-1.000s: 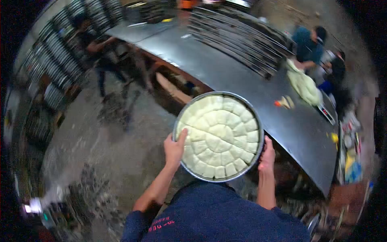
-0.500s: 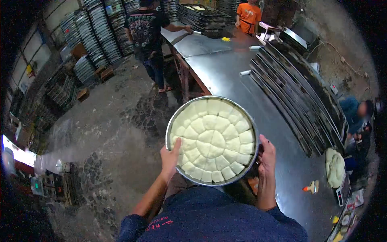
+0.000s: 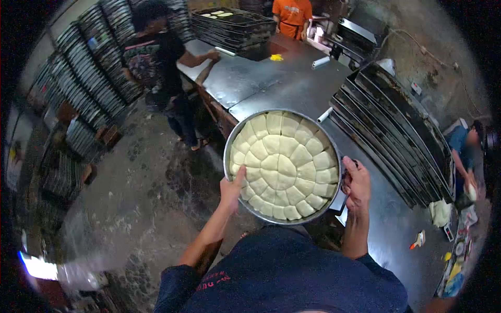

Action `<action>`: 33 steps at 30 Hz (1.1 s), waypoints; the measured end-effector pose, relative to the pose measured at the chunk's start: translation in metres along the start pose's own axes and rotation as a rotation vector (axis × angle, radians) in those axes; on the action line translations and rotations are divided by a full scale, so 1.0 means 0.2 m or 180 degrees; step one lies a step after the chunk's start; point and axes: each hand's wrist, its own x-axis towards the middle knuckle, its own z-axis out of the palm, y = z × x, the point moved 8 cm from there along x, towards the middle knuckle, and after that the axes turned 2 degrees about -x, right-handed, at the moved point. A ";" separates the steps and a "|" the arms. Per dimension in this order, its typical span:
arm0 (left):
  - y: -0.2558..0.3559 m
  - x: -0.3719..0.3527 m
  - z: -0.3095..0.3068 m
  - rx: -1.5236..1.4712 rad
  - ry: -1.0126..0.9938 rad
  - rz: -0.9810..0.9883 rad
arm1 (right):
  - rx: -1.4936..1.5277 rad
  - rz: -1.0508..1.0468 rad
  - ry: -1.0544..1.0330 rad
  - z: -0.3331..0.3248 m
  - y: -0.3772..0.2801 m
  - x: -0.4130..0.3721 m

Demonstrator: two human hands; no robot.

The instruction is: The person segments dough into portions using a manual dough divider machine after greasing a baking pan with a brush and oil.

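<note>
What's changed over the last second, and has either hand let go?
Mostly the view: it swung, so the dark tray stack, at top centre a second ago, is now at the right, and the orange-shirted person shows more fully. Nothing was visibly taken or let go. The left hand and right hand still hold the round pan of cut dough.

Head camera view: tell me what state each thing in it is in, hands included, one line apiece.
Round pan: held up, filled with dough.
Dough pieces: divided, packed in rings, pale.
Left hand: gripping the rim, thumb inside.
Right hand: gripping the pan's right side.
Dark trays: stacked on the table.
Brush: lying flat on the table.
Dough lump: uncut, beyond the brush.
</note>
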 end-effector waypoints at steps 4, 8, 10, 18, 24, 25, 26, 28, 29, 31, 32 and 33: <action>-0.13 0.16 0.07 -0.0313 -0.0273 -0.0147 | -0.0126 -0.0392 0.0020 0.03 -0.08 -0.08; -0.09 0.15 0.12 -0.0337 -0.0540 -0.0348 | -0.0166 -0.0649 0.0128 0.09 -0.11 -0.27; -0.04 0.21 0.11 0.0402 -0.0697 0.0014 | -0.0449 -0.0879 0.0118 0.12 -0.14 -0.32; 0.55 -0.54 0.57 -0.0306 -0.2187 0.0071 | -0.2350 -0.2053 0.0499 0.34 -0.33 -0.80; 0.55 -1.11 0.50 -0.0739 -0.1869 -0.0026 | -0.2764 -0.3100 0.0662 0.30 -0.40 -1.47; 0.51 -1.25 0.44 -0.0868 -0.1845 -0.0110 | -0.2600 -0.3118 0.0608 0.27 -0.41 -1.66; 0.34 -1.31 0.32 -0.0556 -0.1855 -0.0313 | -0.2908 -0.3119 0.0534 0.22 -0.44 -1.86; 0.03 -1.54 0.12 0.0203 -0.2027 -0.0781 | -0.2113 -0.3009 -0.0171 0.04 -0.36 -2.24; -0.07 -1.86 0.16 -0.0169 -0.2259 -0.2070 | -0.1859 -0.3055 -0.0147 -0.10 -0.31 -2.47; -0.26 -2.37 0.19 -0.0324 -0.2543 -0.2201 | -0.3461 -0.3258 0.0352 -0.33 -0.32 -2.98; -0.29 -2.60 0.11 -0.0548 -0.2465 -0.1967 | -0.3325 -0.3430 0.0265 -0.48 -0.32 -3.30; -0.24 -2.63 0.09 -0.0844 -0.2306 -0.1727 | -0.3357 -0.3449 0.0080 -0.47 -0.35 -3.28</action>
